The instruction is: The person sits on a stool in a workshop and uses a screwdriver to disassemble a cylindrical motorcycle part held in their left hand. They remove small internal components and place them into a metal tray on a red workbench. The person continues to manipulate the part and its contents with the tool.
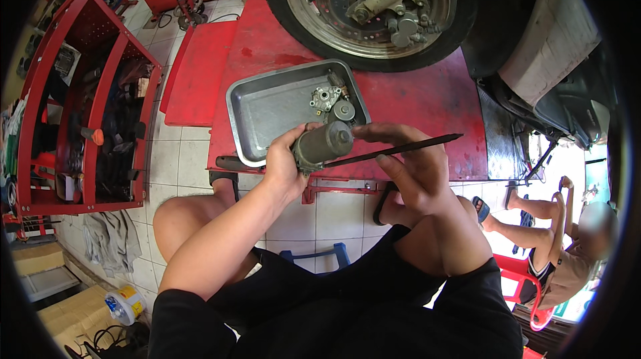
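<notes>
My left hand (286,165) grips a dark, cylindrical motor-like part (322,145), tilted above the front rim of a grey metal tray (260,105). A long, thin dark strip (431,142), possibly a tool, runs rightward from the part's lower end. My right hand (407,168) is curled at that strip, thumb against it and fingertips near the part's top. Metal parts lie in the tray's right side, among them a small housing (326,98) and a round cap-like piece (344,110). A black handle (230,162) shows left of my left hand.
The red platform (434,105) bears a motorcycle's front wheel (360,45); its body (554,78) rises at right. A red tool trolley (87,125) stands left. A blue stool (317,252) is below me. Another person (561,245) sits at right. A bucket (125,304) and cardboard (77,319) lie lower left.
</notes>
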`<move>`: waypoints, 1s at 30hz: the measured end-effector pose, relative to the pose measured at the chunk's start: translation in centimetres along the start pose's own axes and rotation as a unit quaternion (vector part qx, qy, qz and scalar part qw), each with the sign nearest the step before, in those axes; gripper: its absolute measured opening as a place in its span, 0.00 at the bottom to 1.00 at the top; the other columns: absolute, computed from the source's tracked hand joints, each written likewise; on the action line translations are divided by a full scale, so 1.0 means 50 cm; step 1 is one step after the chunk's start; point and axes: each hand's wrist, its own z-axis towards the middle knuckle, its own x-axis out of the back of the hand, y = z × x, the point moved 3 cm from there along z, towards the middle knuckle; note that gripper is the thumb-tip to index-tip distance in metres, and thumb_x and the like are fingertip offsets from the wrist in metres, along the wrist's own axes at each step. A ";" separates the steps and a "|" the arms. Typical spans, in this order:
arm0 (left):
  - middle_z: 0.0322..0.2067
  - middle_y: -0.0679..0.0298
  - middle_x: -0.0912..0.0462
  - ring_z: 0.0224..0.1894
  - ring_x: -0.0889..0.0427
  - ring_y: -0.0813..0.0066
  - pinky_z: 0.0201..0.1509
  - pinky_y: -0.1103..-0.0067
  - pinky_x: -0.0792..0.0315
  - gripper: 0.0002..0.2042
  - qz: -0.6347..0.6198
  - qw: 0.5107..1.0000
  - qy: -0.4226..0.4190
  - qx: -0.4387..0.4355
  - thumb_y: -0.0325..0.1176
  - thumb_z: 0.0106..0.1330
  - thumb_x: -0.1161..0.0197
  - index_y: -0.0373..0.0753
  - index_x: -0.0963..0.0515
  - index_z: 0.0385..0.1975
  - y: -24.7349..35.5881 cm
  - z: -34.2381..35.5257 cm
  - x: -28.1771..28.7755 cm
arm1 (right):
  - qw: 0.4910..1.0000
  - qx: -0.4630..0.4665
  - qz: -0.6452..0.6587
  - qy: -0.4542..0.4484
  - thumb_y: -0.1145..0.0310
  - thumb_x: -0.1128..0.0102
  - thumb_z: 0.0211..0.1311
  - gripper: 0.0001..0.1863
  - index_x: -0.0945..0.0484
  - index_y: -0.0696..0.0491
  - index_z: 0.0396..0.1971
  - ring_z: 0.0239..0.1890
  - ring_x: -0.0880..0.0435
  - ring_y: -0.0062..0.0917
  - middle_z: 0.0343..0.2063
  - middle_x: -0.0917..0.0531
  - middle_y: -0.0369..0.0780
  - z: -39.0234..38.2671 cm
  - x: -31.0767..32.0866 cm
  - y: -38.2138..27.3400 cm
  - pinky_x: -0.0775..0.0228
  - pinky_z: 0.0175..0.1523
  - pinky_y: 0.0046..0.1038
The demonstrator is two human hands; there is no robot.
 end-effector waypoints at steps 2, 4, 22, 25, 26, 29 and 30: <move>0.44 0.53 0.19 0.45 0.18 0.57 0.50 0.63 0.22 0.16 -0.005 1.000 -0.005 -0.002 0.38 0.73 0.56 0.33 0.26 0.47 0.002 -0.001 -0.002 | 0.996 -0.042 0.079 0.018 0.87 0.40 0.54 0.09 0.18 0.63 0.36 0.39 0.12 0.31 0.34 0.13 0.46 -0.007 -0.005 -0.001 0.21 0.44 0.27; 0.42 0.55 0.17 0.41 0.16 0.64 0.43 0.70 0.21 0.16 -0.013 1.000 -0.008 -0.003 0.38 0.73 0.57 0.33 0.26 0.47 0.004 -0.005 -0.009 | 0.998 -0.045 0.036 -0.039 0.86 0.41 0.56 0.08 0.19 0.64 0.36 0.40 0.12 0.31 0.35 0.14 0.46 -0.017 0.012 0.016 0.21 0.45 0.28; 0.41 0.56 0.17 0.40 0.15 0.66 0.40 0.73 0.21 0.15 0.007 1.000 0.021 0.006 0.37 0.73 0.55 0.34 0.24 0.44 -0.014 -0.001 0.006 | 0.998 -0.020 0.007 -0.062 0.86 0.40 0.55 0.09 0.20 0.65 0.37 0.37 0.12 0.29 0.29 0.15 0.45 -0.008 0.002 0.018 0.20 0.42 0.26; 0.42 0.56 0.17 0.40 0.15 0.66 0.40 0.73 0.21 0.15 -0.010 1.000 0.018 0.010 0.37 0.73 0.55 0.34 0.24 0.44 -0.009 -0.009 -0.006 | 0.997 -0.021 0.049 -0.051 0.86 0.39 0.54 0.10 0.20 0.64 0.37 0.36 0.12 0.31 0.30 0.15 0.45 -0.011 -0.009 0.017 0.20 0.42 0.27; 0.42 0.56 0.17 0.41 0.15 0.66 0.41 0.72 0.21 0.15 -0.011 1.000 0.009 0.012 0.37 0.73 0.56 0.34 0.24 0.44 -0.010 -0.008 -0.005 | 0.995 -0.019 0.036 -0.092 0.86 0.38 0.54 0.10 0.20 0.64 0.37 0.37 0.12 0.32 0.31 0.15 0.45 -0.013 0.007 0.021 0.20 0.43 0.28; 0.41 0.55 0.17 0.41 0.16 0.65 0.45 0.71 0.21 0.16 -0.019 1.000 -0.004 0.018 0.36 0.73 0.56 0.32 0.24 0.44 -0.013 -0.007 -0.003 | 0.989 -0.077 0.026 -0.121 0.86 0.39 0.54 0.11 0.21 0.64 0.39 0.40 0.12 0.34 0.36 0.15 0.46 -0.025 0.020 0.026 0.21 0.45 0.29; 0.42 0.55 0.17 0.42 0.16 0.64 0.46 0.71 0.21 0.16 -0.026 0.999 0.003 0.020 0.36 0.73 0.56 0.32 0.24 0.44 -0.016 -0.009 -0.005 | 0.987 -0.107 0.027 -0.113 0.86 0.39 0.54 0.12 0.21 0.64 0.39 0.41 0.13 0.34 0.38 0.15 0.46 -0.029 0.021 0.028 0.21 0.46 0.30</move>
